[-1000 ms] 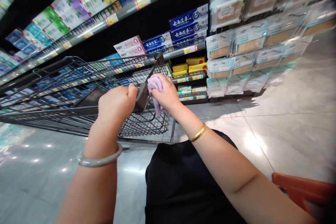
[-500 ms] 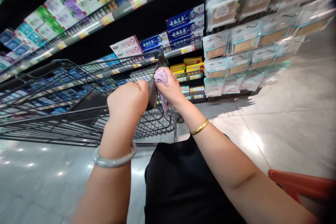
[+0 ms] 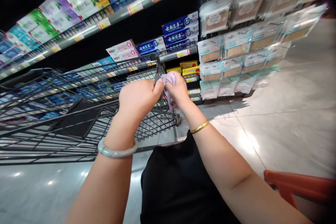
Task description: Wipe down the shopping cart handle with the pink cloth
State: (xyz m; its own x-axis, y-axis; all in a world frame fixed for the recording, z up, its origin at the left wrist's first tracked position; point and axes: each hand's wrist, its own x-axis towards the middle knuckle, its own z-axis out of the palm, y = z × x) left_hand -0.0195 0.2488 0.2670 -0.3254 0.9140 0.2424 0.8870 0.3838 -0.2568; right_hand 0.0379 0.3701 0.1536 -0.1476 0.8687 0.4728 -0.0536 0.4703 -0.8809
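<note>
A black wire shopping cart (image 3: pixel 78 112) stands in front of me, tilted in the view. My left hand (image 3: pixel 138 96) is closed on the cart's dark handle near its right end, a pale bangle on the wrist. My right hand (image 3: pixel 178 89) is closed on a small purple cloth (image 3: pixel 169 78) and presses it against the handle's end, right beside the left hand. A gold bangle circles the right wrist. Most of the handle is hidden behind my hands.
Store shelves (image 3: pixel 110 21) with toothpaste boxes run along the left and back. A rack of hanging packets (image 3: pixel 244 45) stands to the right. Shiny grey floor tiles (image 3: pixel 288 119) spread to the right. An orange object (image 3: pixel 299 187) sits at lower right.
The cart and both hands have shifted right and up in view. My hands have come closer together, with the cloth moved up along the handle's end.
</note>
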